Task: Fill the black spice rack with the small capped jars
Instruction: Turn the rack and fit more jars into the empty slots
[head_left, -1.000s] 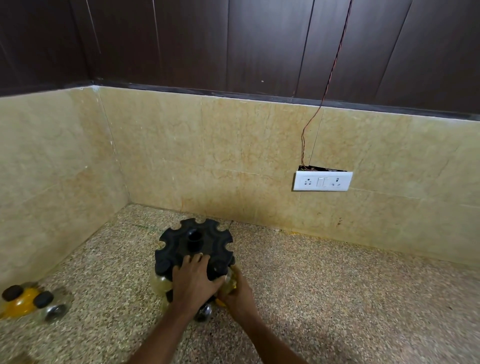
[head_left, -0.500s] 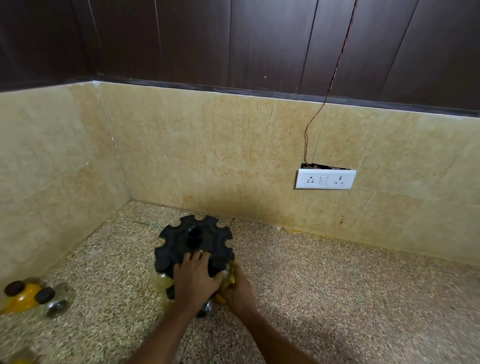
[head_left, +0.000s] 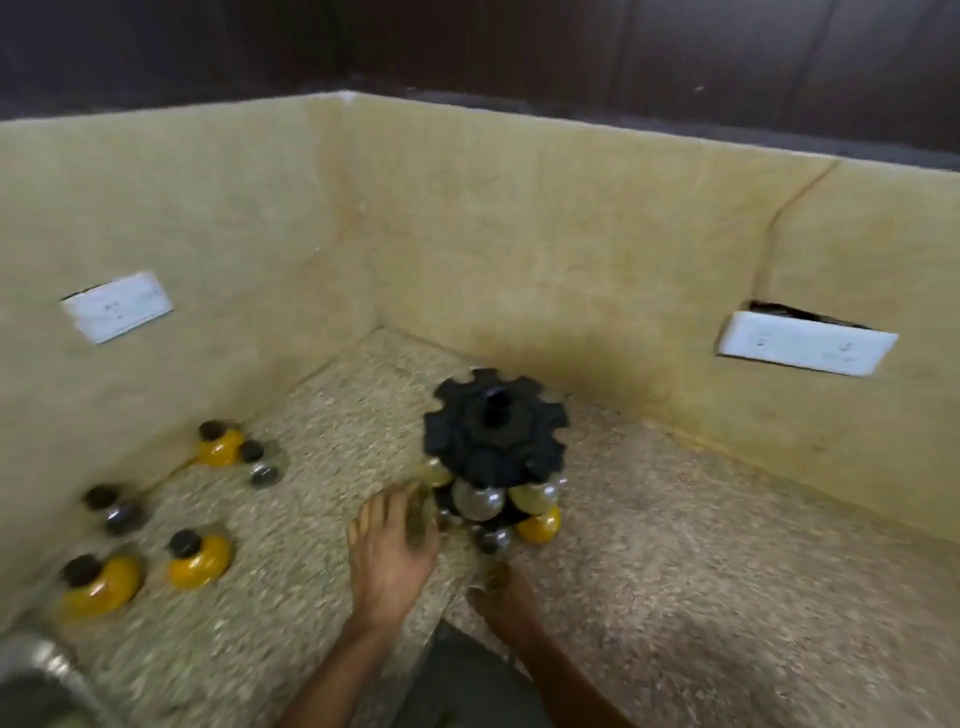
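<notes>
A steel vessel (head_left: 36, 680) is glimpsed at the lower left corner, and beyond it loose capped jars (head_left: 200, 558) are seen scattered over the speckled counter (head_left: 675, 571) along the left wall, some filled with yellow powder, some apparently clear; whether they stand or lie cannot be told through the blur. Further right, the left hand (head_left: 387, 551) is held flat above the counter with its fingers spread and nothing gripped, its fingertips just beside the lower tier of the black spice rack (head_left: 493, 428). That rack is placed near the corner, upright on its vertical axis, with several jars already lodged in its lower notches and the upper notches seemingly vacant. The right hand (head_left: 501, 590) is seen just in front of the rack; its grasp cannot be told. The unracked jars lie well to the left of both hands, so the left hand is judged nearer for the next pickup.
</notes>
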